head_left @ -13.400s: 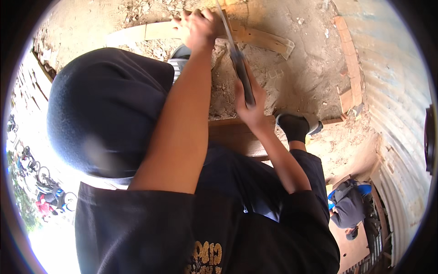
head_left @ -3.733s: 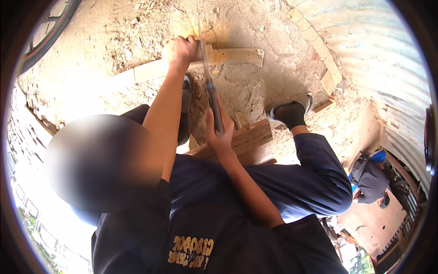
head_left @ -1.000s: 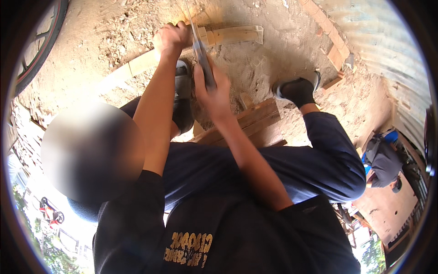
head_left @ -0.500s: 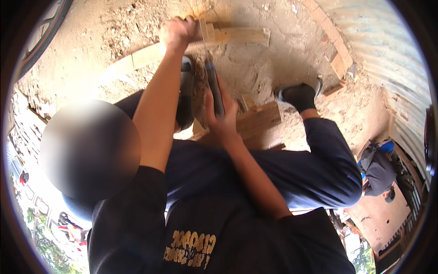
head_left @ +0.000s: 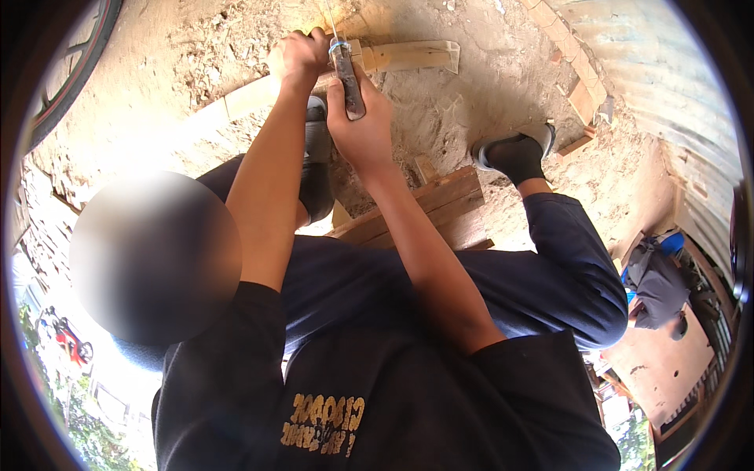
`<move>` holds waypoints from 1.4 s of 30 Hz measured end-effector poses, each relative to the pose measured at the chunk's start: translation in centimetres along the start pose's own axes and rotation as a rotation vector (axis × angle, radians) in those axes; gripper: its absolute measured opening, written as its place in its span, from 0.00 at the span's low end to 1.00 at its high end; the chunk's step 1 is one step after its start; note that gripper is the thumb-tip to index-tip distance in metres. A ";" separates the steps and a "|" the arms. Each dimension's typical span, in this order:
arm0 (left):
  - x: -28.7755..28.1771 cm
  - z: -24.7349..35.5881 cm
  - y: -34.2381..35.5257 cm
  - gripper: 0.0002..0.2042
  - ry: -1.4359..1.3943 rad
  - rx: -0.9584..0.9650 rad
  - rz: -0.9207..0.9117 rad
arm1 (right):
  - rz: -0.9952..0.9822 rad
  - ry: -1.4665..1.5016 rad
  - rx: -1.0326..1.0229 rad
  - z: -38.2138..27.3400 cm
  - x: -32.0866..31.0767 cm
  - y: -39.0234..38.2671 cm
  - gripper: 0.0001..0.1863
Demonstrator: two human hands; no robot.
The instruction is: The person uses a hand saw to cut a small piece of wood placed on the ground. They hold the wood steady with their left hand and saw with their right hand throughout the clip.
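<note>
My right hand is closed round the dark handle of a handsaw, its thin blade pointing away from me beside my left hand. My left hand, fingers bent, grips a short wooden piece by the blade; the grip is partly hidden. This piece rests at a long, pale wooden strip lying across the dirt. My left foot in a dark sandal is just below the strip, under my left forearm.
Brown boards lie below my hands, near my right foot. A corrugated metal wall with wood offcuts is right. A co-worker is by a panel lower right. A wheel is upper left.
My right hand and the saw have moved away from me, up beside my left hand, since half a second ago. My left hand stays on the wood.
</note>
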State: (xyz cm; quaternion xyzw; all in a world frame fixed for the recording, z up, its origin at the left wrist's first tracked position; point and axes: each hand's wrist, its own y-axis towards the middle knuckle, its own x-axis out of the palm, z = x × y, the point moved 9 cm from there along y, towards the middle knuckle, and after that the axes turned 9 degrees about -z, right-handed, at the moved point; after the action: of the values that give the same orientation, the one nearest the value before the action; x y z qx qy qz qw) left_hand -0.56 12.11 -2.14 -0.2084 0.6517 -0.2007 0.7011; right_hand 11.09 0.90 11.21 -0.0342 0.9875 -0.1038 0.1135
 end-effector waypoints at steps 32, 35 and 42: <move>2.3 -2.2 3.0 0.22 -0.057 -0.127 0.074 | 0.006 -0.039 0.029 1.0 -0.9 -1.8 0.25; 3.6 -4.7 4.4 0.18 0.026 -0.209 0.106 | -0.031 0.024 0.034 0.6 -0.1 -2.4 0.25; 0.8 0.1 1.5 0.19 0.210 -0.005 0.060 | 0.018 0.024 0.037 0.5 -0.7 -2.5 0.24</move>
State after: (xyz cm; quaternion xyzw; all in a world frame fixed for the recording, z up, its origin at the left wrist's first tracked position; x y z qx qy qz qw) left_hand -0.37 12.92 -3.64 -0.1685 0.7281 -0.1989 0.6339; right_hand 12.00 -1.57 11.39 -0.0220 0.9870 -0.1215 0.1031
